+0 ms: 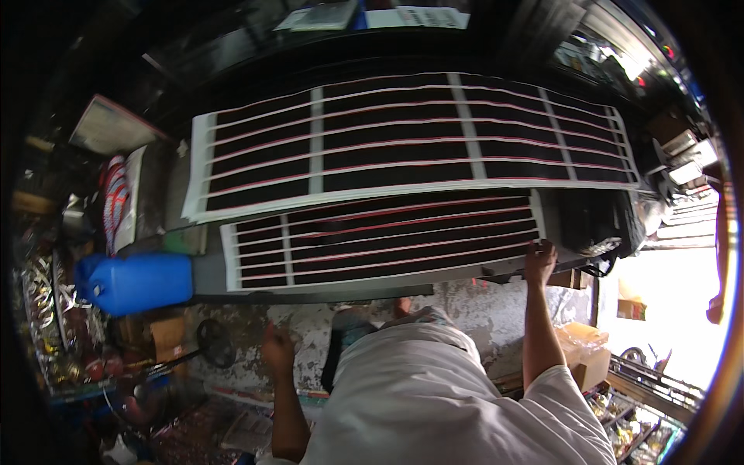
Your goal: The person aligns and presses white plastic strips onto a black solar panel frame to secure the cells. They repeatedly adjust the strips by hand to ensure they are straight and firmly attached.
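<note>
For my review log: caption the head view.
Right hand at the near right corner of a smaller black-striped white sheet, left hand apart, a larger black-striped white sheet beyond.

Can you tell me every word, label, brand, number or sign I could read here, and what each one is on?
No text can be read clearly.
Printed paper at the top: dark print, too small and blurred to read.
Small box in the glare at right: markings too small to read.
Striped sheet by the right hand: no lettering I can make out.
</note>
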`<state>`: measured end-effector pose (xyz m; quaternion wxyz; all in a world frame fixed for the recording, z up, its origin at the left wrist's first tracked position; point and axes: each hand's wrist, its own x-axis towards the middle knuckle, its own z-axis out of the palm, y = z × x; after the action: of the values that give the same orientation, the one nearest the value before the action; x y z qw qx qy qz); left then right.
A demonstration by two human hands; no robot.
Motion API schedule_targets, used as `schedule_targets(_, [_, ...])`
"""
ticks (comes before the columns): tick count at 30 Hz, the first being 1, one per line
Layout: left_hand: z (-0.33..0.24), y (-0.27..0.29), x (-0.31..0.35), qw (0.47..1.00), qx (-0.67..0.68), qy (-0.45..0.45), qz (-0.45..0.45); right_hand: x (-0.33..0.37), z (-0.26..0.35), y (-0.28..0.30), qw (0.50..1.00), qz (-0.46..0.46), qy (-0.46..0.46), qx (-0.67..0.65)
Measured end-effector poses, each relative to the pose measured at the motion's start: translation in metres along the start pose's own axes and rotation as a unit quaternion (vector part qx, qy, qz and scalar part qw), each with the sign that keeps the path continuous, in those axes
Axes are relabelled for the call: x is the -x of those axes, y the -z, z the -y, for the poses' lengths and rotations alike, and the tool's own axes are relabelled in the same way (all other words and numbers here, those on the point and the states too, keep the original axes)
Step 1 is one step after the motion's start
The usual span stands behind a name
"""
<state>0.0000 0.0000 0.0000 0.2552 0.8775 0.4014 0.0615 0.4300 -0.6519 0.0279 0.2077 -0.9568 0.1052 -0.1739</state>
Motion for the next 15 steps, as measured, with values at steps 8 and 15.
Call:
schedule_targets(8, [-0.091,0.027,-0.071,0.999,-0.02,0.001,0.032,-0.012,-0.037,-0.007,0.996,0.041,-0.082,0.018])
schedule_targets(15, [-0.127,0.028,-0.063,0.978,-0.127,-0.081,0.142,-0.02,-0.032,-0.013,0.967,0.162,-0.183,-0.075])
